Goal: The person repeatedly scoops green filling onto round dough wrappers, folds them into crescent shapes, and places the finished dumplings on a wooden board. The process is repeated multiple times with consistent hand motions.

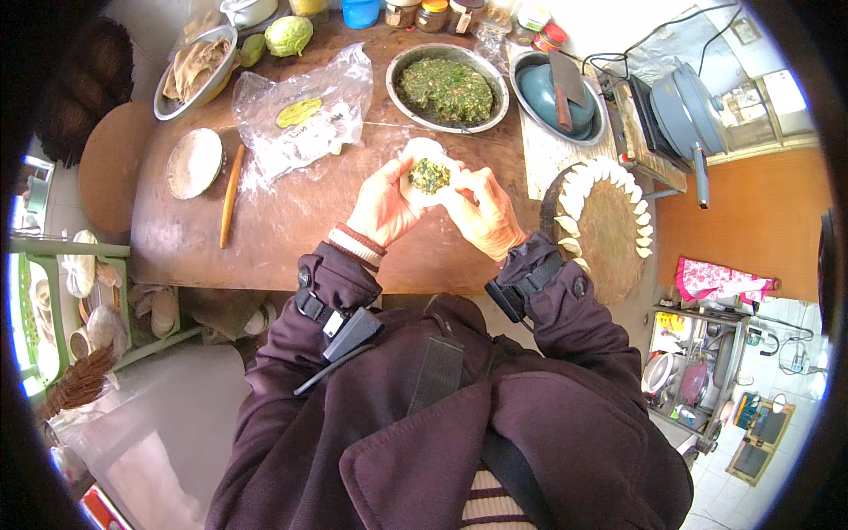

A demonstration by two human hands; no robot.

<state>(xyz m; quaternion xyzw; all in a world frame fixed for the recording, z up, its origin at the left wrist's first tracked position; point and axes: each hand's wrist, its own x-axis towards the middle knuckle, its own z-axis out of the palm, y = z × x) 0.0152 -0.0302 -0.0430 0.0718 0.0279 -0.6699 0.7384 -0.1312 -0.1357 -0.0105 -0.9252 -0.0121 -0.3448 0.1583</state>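
A round dough wrapper (pixel 424 146) with chopped green filling (pixel 429 176) on it lies in my left hand (pixel 387 207), which holds its left side. The fingers of my right hand (pixel 487 211) pinch the wrapper's lower right edge. Beyond my hands stands a metal bowl (pixel 392 99) of the same green filling. To the right, folded dumplings (pixel 575 192) line the edge of a round wooden board (pixel 606 252). Left of my hands a wooden rolling pin (pixel 232 197) lies beside a bowl of white flour (pixel 195 163). A crumpled plastic bag (pixel 265 126) with white powder lies behind the pin.
A cleaver (pixel 564 89) rests across a blue-green bowl (pixel 536 99) inside a metal basin at the back right. Jars (pixel 432 16), a cabbage (pixel 289 36) and a basin with cloth (pixel 197 71) stand along the table's far side. A blue-grey pan (pixel 686 109) sits farther right.
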